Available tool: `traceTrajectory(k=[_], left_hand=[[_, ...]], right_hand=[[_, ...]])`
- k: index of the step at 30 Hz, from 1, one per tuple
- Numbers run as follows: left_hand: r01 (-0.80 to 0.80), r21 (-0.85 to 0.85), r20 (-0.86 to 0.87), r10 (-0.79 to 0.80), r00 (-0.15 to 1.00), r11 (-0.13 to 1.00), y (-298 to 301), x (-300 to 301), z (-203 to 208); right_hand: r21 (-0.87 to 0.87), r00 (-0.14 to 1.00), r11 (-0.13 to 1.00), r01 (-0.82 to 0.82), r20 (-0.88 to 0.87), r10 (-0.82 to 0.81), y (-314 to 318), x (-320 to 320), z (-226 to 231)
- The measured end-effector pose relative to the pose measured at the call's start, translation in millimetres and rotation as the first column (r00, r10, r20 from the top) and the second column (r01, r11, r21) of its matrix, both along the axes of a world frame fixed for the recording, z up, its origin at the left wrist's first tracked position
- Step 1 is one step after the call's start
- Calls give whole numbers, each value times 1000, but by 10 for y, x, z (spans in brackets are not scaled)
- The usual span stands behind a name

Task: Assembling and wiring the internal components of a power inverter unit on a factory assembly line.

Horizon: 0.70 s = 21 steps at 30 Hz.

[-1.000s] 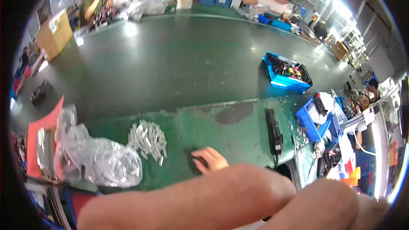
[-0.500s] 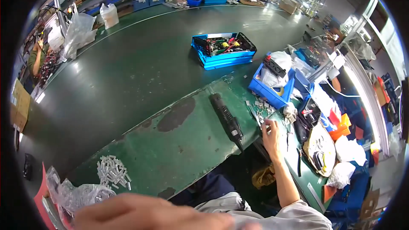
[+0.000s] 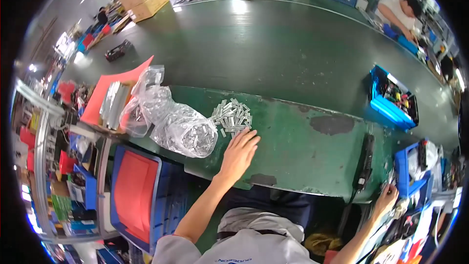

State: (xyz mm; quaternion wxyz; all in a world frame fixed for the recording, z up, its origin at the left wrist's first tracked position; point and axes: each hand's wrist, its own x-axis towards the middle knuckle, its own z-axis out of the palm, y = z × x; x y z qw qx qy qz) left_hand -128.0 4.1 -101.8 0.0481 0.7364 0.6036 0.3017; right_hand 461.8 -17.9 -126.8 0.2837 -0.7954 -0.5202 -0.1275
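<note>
My left hand (image 3: 238, 155) lies palm down with fingers stretched out, its fingertips at the near edge of a pile of small silvery metal pieces (image 3: 233, 115) on the green bench. Beside the pile, a clear plastic bag (image 3: 188, 134) holds more such pieces. My right hand (image 3: 387, 198) is at the right end of the bench, next to small metal parts and a blue bin (image 3: 404, 168). Its fingers are bent together; whatever they hold is too small to make out. A black electric screwdriver (image 3: 365, 164) lies left of that hand.
A blue crate of electronic parts (image 3: 393, 102) stands at the far right. Left are a box of metal strips (image 3: 115, 106) with a red sheet, and a blue tub (image 3: 159, 190) below the bench. One person (image 3: 398, 14) works at the far right; another is partly visible at the back.
The view has turned left. My left hand, blurred and close to the camera before, now rests by the metal pieces. The right hand stays near the small parts by the blue bin.
</note>
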Motion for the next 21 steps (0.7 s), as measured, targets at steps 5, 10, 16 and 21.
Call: traceTrajectory(k=[5, 10, 16, 21], left_hand=[[-95, 132, 134, 77, 988, 987, 71, 76, -36], [81, 16, 512, -78, 856, 997, -127, 684, 383], [566, -156, 965, 4, 261, 809, -372, 1432, 429], [394, -47, 974, -45, 221, 918, -279, 1335, 479]], right_hand=[[190, 943, 980, 54, -331, 12, -128, -480, 488], [203, 724, 963, -179, -635, 269, -170, -1906, 802], [265, 195, 770, -581, -872, 448, -457, -3216, 875], [247, 554, 715, -654, -488, 675, -280, -2924, 973]])
